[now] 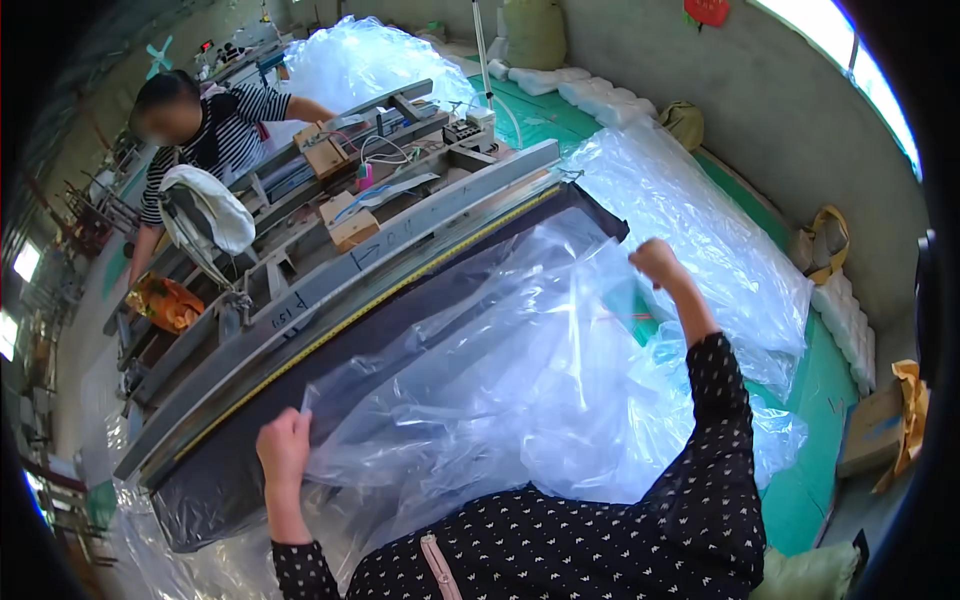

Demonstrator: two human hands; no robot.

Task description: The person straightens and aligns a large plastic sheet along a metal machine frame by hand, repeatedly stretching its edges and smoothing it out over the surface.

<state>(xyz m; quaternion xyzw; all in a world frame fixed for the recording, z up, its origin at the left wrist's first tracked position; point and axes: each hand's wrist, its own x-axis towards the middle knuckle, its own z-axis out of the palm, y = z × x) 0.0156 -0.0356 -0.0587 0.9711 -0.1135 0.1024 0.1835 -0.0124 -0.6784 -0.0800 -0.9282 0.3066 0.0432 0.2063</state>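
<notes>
A wide sheet of clear plastic film [480,360] hangs crumpled between my two hands. My left hand [285,447] is closed on its left edge, pinching a corner that points up. Farther off and to the right, my right hand [657,263] makes a closed grip at the film's far right side; the fingertips face away, so the exact hold is partly hidden. Under the film lies a dark padded strip [345,335] along the front of a long metal frame machine. A yellow measuring tape [375,305] runs along the machine's near edge.
Across the machine's metal beam [350,262] a person in a striped top [215,125] leans over, near an orange bag [165,303]. Wooden blocks [349,220] and cables sit on the frame. Stacked film [690,240] covers green flooring [815,440] at right; a cardboard box [872,435] stands beyond.
</notes>
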